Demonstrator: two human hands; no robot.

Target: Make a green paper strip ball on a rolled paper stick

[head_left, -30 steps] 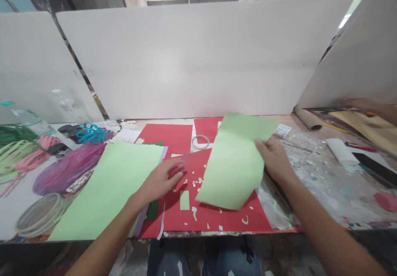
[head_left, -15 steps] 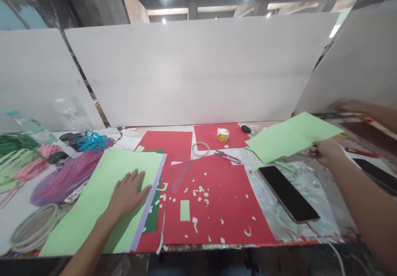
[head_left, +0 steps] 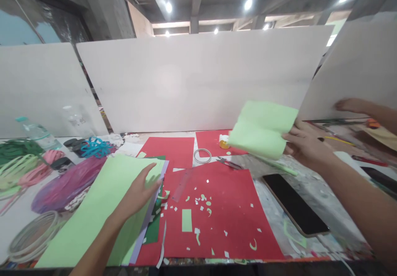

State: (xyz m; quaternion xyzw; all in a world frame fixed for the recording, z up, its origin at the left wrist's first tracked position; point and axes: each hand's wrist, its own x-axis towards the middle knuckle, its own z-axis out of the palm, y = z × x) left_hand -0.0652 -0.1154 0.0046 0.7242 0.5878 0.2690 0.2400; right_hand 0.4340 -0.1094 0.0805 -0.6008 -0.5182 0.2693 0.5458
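My right hand (head_left: 305, 143) grips a light green sheet of paper (head_left: 263, 129) by its right edge, held up above the table and slightly blurred. Over a stack of larger light green paper (head_left: 93, 201) at the left is my left hand (head_left: 141, 193), its thumb and fingers apart. A lilac sheet shows along the stack's right edge. Red sheets (head_left: 217, 226) lie in the middle, strewn with white and green scraps and a small green rectangle (head_left: 186, 220). Small thread snips (head_left: 228, 163), a clear ruler (head_left: 181, 185) and a pale ring (head_left: 202, 155) lie there too.
A smartphone (head_left: 294, 203) with a cable lies at the right. A yellow-and-white jar (head_left: 223, 141) stands behind. At the left are a purple plastic bag (head_left: 68, 183), coiled strips, wire coils (head_left: 32, 236) and a water bottle (head_left: 39, 133). Another person's hand (head_left: 350, 105) is at the far right.
My right hand has carried the green sheet left, toward the middle, and the sheet now curls. My left hand has tilted and lifted partly from the stack. The view has tipped slightly upward.
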